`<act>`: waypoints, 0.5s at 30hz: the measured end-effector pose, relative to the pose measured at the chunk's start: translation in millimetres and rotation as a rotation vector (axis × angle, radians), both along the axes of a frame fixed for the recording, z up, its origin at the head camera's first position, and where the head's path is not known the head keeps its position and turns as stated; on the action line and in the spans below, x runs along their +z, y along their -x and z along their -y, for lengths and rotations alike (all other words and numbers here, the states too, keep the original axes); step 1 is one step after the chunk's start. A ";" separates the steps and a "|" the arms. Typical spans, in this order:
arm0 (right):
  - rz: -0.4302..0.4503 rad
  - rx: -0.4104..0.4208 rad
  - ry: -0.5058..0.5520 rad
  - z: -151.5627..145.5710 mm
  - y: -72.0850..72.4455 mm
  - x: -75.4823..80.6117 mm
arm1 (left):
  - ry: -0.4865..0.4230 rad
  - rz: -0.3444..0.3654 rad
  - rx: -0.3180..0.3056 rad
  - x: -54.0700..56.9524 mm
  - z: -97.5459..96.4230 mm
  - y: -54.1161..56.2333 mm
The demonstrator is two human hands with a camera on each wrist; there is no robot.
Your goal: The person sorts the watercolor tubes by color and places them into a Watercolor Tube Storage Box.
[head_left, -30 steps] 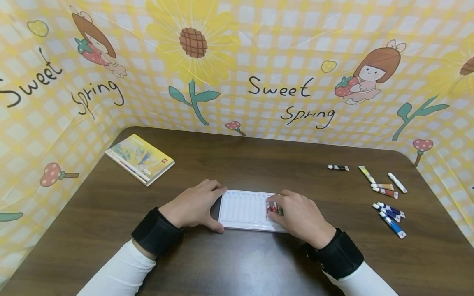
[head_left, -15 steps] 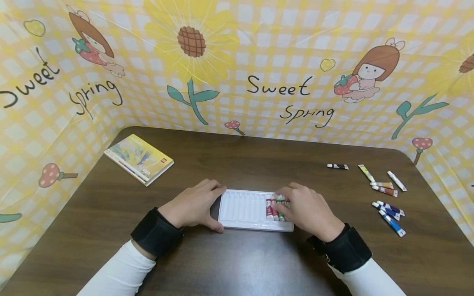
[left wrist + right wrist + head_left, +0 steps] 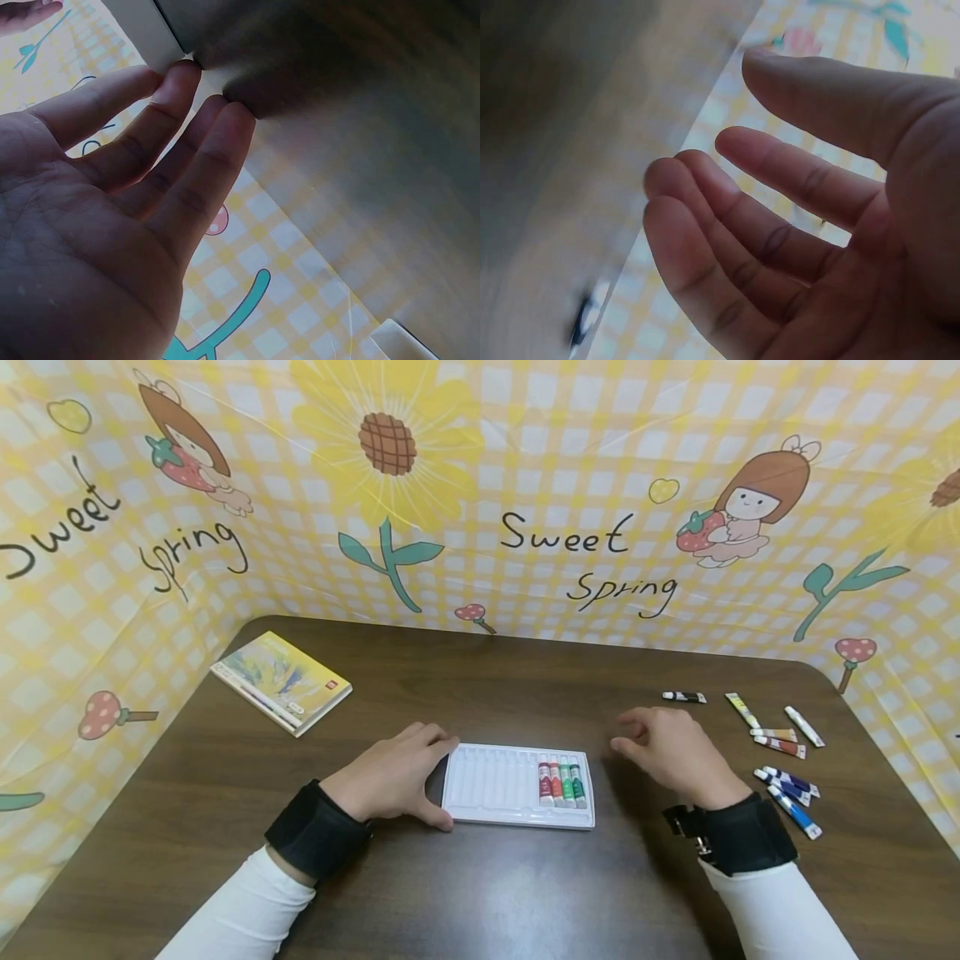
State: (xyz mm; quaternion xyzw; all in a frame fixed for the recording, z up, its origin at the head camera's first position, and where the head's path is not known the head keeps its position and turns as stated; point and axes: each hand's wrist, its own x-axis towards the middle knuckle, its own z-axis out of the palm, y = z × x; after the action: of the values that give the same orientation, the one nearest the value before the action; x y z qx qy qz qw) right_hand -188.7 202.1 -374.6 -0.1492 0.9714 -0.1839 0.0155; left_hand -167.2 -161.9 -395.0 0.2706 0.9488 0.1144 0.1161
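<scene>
The white tray point(image 3: 491, 785) is set on the worktop point(image 3: 480, 893), its left end spanned and touched by the left grip point(image 3: 386, 777), whose thumb and fingers are spread well apart. Four paint tubes point(image 3: 555, 783) are seated side by side in the slots at the tray's right. Nothing is held by the right grip point(image 3: 671, 750), its fingers loosely bent and parted from the thumb, between the tray and the loose tubes point(image 3: 795, 813). A black tube point(image 3: 684, 697) is seen just beyond it; a book point(image 3: 281, 683) is laid far left
</scene>
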 end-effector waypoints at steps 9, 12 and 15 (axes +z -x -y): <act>-0.008 -0.081 -0.062 -67.5 19.9 -0.6 | -0.006 -0.008 -0.005 -1.0 0.9 -0.4; 0.009 -0.140 -0.086 -93.0 21.7 -0.8 | -0.009 -0.007 -0.006 -1.3 1.0 -0.1; 0.048 -0.194 -0.099 -116.9 20.7 0.3 | -0.009 -0.004 -0.004 -1.5 1.5 0.2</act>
State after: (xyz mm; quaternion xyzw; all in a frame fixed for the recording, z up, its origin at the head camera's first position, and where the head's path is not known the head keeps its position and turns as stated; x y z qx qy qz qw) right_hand -209.4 319.0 -374.3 -0.0492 0.9885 -0.1399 0.0281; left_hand -167.4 -163.4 -396.5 0.2734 0.9480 0.1176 0.1132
